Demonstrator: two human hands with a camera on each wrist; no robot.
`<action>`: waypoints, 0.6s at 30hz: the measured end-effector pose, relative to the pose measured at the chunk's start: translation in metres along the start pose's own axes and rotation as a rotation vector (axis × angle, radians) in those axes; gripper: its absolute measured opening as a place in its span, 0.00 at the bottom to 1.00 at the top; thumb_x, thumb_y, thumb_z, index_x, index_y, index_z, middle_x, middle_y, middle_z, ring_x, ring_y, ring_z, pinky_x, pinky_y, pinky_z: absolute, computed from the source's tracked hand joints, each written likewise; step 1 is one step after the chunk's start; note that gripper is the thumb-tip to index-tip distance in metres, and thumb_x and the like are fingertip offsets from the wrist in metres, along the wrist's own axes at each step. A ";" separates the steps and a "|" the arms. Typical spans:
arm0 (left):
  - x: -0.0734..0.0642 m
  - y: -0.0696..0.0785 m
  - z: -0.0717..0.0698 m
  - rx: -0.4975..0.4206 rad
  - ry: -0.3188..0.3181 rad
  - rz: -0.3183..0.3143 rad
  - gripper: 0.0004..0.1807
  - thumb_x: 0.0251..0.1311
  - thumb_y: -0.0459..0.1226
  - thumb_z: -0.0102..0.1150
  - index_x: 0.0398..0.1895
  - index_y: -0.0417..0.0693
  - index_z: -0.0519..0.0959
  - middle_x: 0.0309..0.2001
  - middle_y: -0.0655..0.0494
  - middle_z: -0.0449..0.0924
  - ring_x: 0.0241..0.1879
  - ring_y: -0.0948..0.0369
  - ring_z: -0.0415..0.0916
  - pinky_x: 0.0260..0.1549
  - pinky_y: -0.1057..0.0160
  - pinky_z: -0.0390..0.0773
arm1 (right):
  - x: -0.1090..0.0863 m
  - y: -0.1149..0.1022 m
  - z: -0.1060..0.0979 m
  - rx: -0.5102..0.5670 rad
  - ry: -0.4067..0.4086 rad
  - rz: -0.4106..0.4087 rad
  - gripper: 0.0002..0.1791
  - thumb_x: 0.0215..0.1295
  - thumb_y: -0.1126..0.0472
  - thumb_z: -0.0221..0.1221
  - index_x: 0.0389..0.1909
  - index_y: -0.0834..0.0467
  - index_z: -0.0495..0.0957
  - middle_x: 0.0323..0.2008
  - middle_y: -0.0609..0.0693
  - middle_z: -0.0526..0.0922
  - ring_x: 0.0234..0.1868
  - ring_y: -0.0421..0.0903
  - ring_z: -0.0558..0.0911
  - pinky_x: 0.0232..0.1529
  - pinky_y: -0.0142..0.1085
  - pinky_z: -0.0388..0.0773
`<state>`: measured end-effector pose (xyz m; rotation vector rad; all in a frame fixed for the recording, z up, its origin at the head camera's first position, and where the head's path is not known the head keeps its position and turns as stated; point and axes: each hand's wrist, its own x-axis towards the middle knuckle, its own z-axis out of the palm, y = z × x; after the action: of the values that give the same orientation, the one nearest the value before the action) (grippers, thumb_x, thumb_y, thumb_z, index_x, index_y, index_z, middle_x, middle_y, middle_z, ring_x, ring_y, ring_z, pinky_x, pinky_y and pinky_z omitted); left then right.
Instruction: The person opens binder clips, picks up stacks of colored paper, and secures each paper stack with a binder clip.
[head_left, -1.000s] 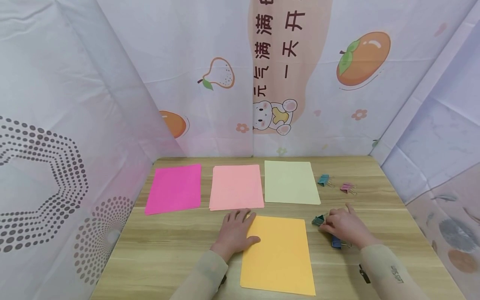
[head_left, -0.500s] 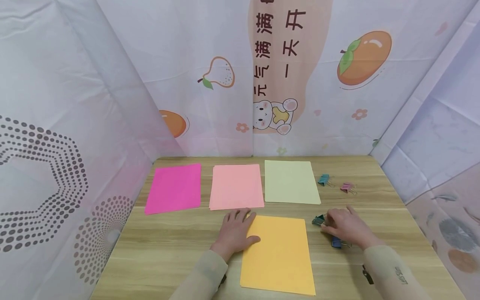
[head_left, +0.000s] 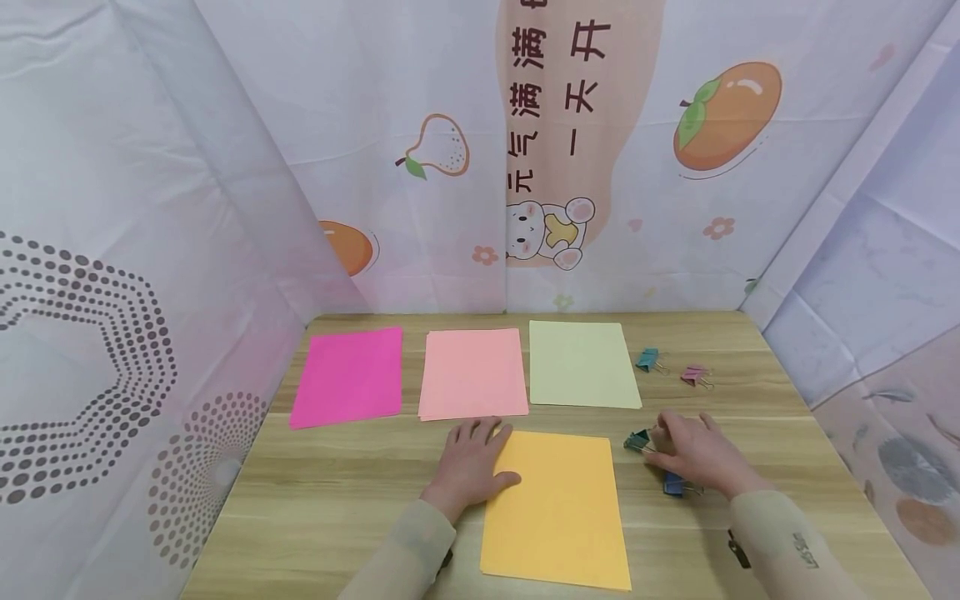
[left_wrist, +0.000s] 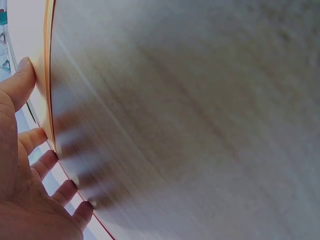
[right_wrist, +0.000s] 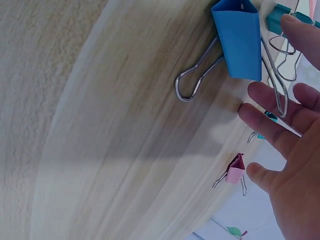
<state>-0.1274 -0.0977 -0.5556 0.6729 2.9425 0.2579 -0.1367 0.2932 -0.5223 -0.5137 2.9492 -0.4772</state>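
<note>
Four colours of paper lay on the wood-grain table (head_left: 337, 500) in the head view: magenta paper (head_left: 348, 379), pink paper (head_left: 474, 375), pale green paper (head_left: 583, 365) and, nearest, orange-yellow paper (head_left: 558, 525). The left hand (head_left: 468, 471) rested at the latter's upper left corner; the right hand (head_left: 697, 450) was low beside the dark green binder clip (head_left: 637, 441) and blue binder clip (head_left: 673, 483). Teal binder clip (head_left: 647, 359) and pink binder clip (head_left: 693, 375) sat farther back. Left wrist view: fingers spread, thumb on the orange-yellow paper. Right wrist view: thumb and fingers wide apart, thumb at the dark green binder clip's wire handles; contact could not be told.
</note>
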 end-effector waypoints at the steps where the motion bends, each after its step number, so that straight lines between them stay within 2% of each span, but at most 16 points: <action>1: 0.000 0.000 0.000 0.001 -0.005 -0.002 0.43 0.64 0.64 0.59 0.77 0.56 0.66 0.75 0.53 0.62 0.71 0.46 0.58 0.68 0.41 0.61 | 0.000 0.000 0.000 -0.001 0.005 -0.003 0.31 0.58 0.46 0.73 0.52 0.59 0.70 0.44 0.55 0.87 0.48 0.57 0.86 0.62 0.76 0.56; 4: 0.000 0.000 -0.001 -0.002 -0.009 -0.005 0.43 0.64 0.64 0.59 0.77 0.56 0.66 0.75 0.53 0.62 0.71 0.47 0.58 0.68 0.41 0.61 | 0.000 0.000 0.000 -0.017 0.016 -0.019 0.39 0.58 0.46 0.73 0.63 0.61 0.67 0.50 0.60 0.85 0.51 0.60 0.85 0.62 0.78 0.56; 7: 0.000 0.000 0.000 0.002 -0.018 -0.009 0.43 0.64 0.65 0.58 0.78 0.57 0.65 0.75 0.54 0.61 0.72 0.47 0.57 0.69 0.41 0.60 | 0.000 0.000 0.000 -0.057 0.022 -0.045 0.43 0.58 0.45 0.73 0.69 0.59 0.66 0.55 0.64 0.82 0.52 0.63 0.84 0.60 0.79 0.57; 12: 0.001 -0.001 0.002 0.006 -0.016 -0.011 0.43 0.64 0.66 0.57 0.78 0.57 0.65 0.75 0.54 0.61 0.72 0.47 0.57 0.69 0.41 0.60 | 0.000 -0.001 0.000 -0.091 0.020 -0.075 0.43 0.58 0.44 0.72 0.70 0.58 0.67 0.58 0.66 0.80 0.54 0.65 0.82 0.58 0.79 0.60; 18: 0.001 -0.001 0.003 0.007 -0.009 -0.007 0.43 0.64 0.65 0.57 0.78 0.58 0.65 0.75 0.54 0.61 0.72 0.47 0.57 0.69 0.41 0.60 | 0.001 -0.002 0.002 -0.095 0.005 -0.082 0.41 0.59 0.45 0.72 0.69 0.58 0.69 0.57 0.62 0.81 0.55 0.64 0.82 0.57 0.78 0.61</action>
<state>-0.1287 -0.0978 -0.5585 0.6623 2.9382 0.2434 -0.1369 0.2904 -0.5237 -0.6472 2.9761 -0.3472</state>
